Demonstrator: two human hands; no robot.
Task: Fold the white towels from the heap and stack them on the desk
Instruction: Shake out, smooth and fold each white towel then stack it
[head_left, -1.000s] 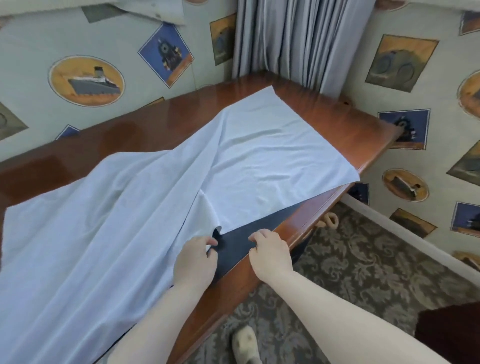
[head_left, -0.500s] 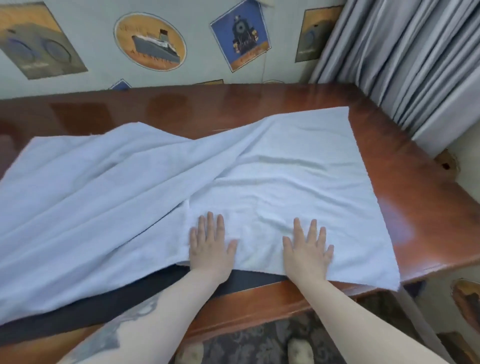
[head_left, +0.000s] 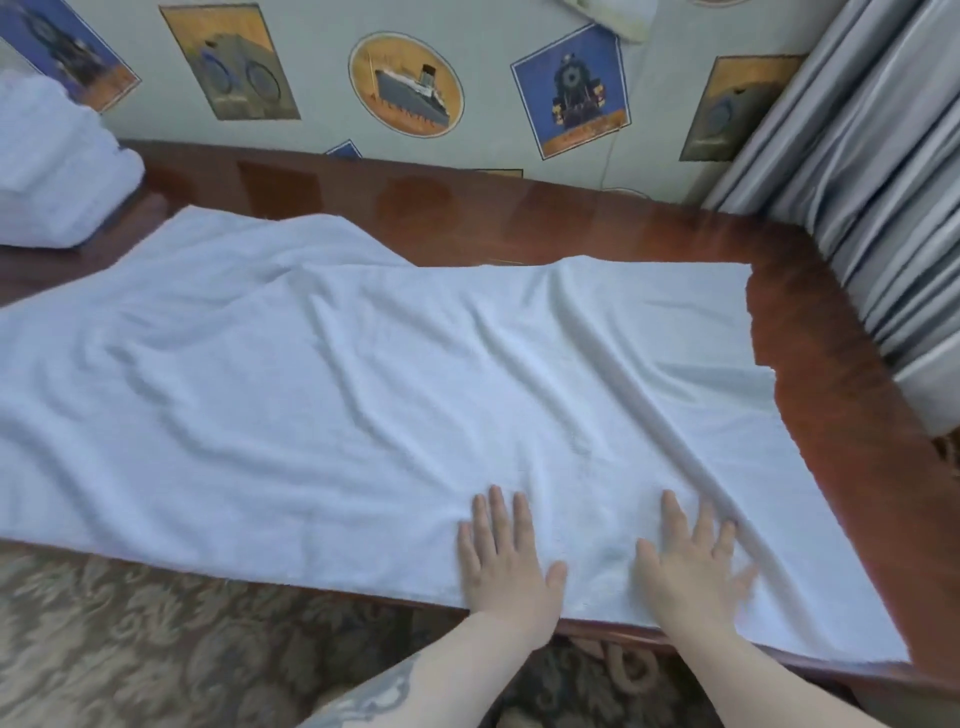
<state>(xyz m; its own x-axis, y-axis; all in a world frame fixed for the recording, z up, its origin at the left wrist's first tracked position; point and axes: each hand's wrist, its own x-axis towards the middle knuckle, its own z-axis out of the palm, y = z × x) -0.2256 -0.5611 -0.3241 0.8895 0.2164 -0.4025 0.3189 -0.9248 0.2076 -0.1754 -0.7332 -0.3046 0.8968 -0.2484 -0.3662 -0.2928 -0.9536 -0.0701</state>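
A large white towel (head_left: 363, 395) lies spread along the polished wooden desk (head_left: 571, 223), with shallow wrinkles across it. Its near edge reaches the desk's front edge. My left hand (head_left: 506, 558) lies flat on the towel near that front edge, fingers straight and together. My right hand (head_left: 693, 564) presses flat on the towel a little to the right, fingers spread. At the far left of the desk stands a stack of folded white towels (head_left: 49, 171), partly cut off by the frame.
A wall with picture-patterned wallpaper (head_left: 405, 85) runs behind the desk. Grey curtains (head_left: 878, 171) hang at the right corner. Patterned carpet (head_left: 130, 639) lies below the desk's front edge.
My hands went from pinching the towel's edge to lying flat on it. The towel has become flatter and now covers the dark strip at the desk front. The view swung left.
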